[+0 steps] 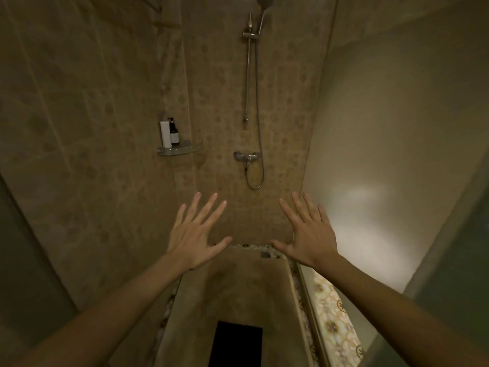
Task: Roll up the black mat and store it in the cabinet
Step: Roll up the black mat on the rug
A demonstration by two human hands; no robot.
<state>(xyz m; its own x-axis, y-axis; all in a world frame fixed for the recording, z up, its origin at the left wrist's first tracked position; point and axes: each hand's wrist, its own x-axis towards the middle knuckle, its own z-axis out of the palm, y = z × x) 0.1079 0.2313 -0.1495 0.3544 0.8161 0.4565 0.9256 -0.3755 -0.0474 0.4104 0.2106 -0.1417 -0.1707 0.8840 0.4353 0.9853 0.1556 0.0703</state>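
The black mat (235, 343) lies flat on the shower floor at the bottom centre, its near end cut off by the frame edge. My left hand (197, 233) is stretched out in front of me, fingers spread, holding nothing. My right hand (308, 231) mirrors it on the right, also spread and empty. Both hands hover well above and beyond the mat, back sides toward me. No cabinet is in view.
A narrow, dim shower stall. On the far wall are a mixer tap (246, 157), a hose and a rail with a shower head (264, 1). A corner glass shelf (178, 151) holds two bottles. A frosted glass wall (383, 168) is at right, tiled wall at left.
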